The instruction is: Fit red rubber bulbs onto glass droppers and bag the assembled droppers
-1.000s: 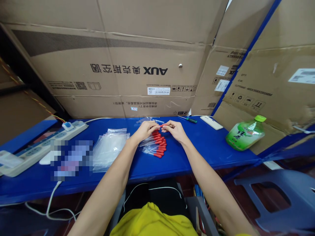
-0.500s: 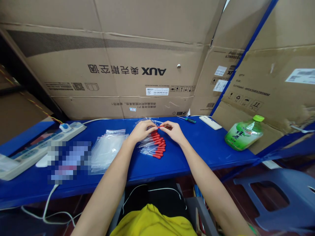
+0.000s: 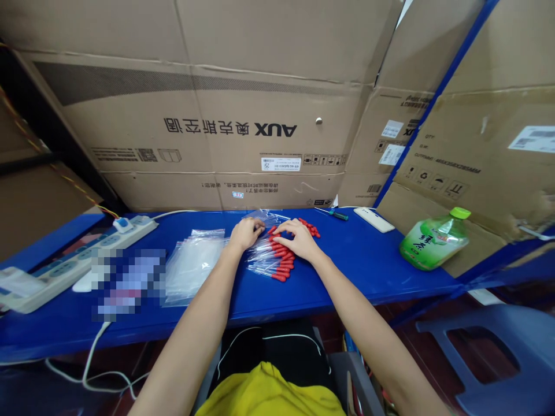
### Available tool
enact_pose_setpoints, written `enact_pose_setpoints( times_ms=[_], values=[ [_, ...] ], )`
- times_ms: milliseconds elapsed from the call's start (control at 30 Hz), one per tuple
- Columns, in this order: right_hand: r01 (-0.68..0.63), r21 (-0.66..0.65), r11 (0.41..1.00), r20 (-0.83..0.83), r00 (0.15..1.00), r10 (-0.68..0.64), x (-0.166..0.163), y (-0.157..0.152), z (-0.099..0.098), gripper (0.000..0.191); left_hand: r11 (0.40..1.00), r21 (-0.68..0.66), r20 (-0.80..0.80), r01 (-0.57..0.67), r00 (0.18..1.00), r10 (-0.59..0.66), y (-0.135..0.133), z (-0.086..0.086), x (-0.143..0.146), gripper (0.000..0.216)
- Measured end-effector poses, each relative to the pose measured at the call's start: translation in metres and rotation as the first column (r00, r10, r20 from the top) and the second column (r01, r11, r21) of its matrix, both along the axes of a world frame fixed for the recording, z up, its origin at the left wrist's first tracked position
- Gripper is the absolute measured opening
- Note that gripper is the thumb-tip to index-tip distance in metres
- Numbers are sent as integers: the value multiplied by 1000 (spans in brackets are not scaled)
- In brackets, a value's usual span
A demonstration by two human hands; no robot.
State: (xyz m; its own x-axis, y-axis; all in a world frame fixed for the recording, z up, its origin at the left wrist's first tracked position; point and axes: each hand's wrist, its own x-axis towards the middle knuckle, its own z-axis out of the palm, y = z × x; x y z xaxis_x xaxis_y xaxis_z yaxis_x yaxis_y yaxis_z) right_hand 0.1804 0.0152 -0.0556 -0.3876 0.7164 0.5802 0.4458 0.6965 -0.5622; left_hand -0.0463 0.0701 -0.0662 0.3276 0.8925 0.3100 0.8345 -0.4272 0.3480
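A row of glass droppers [image 3: 264, 257] with red rubber bulbs [image 3: 284, 267] lies on the blue table, with the bulbs to the right. At the top of the row, the thumb and forefinger of my right hand [image 3: 299, 240] close around a red bulb. Beside the clear tube ends, my left hand [image 3: 245, 234] has its fingers curled together; whatever they hold is too small to make out. Behind my right hand is a second group of red bulbs [image 3: 311, 227]. More clear tubes or plastic [image 3: 266, 216] show beyond my left hand.
Clear zip bags [image 3: 195, 263] are stacked left of my left forearm. Farther left are a power strip [image 3: 87, 254] and a blurred-out object with a white cable. A screwdriver [image 3: 338, 215], a white phone-like slab [image 3: 373, 219] and a green tea bottle [image 3: 433, 240] stand or lie rightward. Cardboard walls the back.
My hands have moved apart from a shared pinch on one red-bulbed dropper. My right hand has shifted down onto the row, uncovering the group of bulbs behind it. The view has shifted slightly.
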Motion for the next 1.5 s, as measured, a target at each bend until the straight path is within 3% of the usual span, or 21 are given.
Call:
enact_pose_setpoints(
  times_ms=[233,400,500,633,700,800,1100,1500],
  values=[
    [99,0,995,-9,995,-99,5,0,4,18,998,38,-23,-41,999,42,1,-2,2,13],
    [315,10,949,-50,948,-314,20,9,3,29,999,14,-4,39,999,-39,6,-5,1,17],
    [500,27,865,-23,866,-500,34,14,0,31,996,6,-23,85,996,-85,8,-6,1,23],
    [732,-53,679,33,681,-731,51,14,-1,28,996,35,-32,86,996,-85,9,-6,0,22],
    [784,-126,608,86,619,-781,58,12,0,24,997,49,-30,65,997,-64,8,-5,0,23],
    [806,-208,555,150,586,-796,64,11,0,22,997,42,-47,67,997,-65,5,-3,1,20],
    [791,-268,549,260,609,-750,75,18,-9,26,978,-31,-10,206,978,-206,9,-1,-3,20],
    [752,-314,580,389,659,-644,75,18,-7,32,994,-100,-100,37,994,-47,-4,7,7,19]
  ],
)
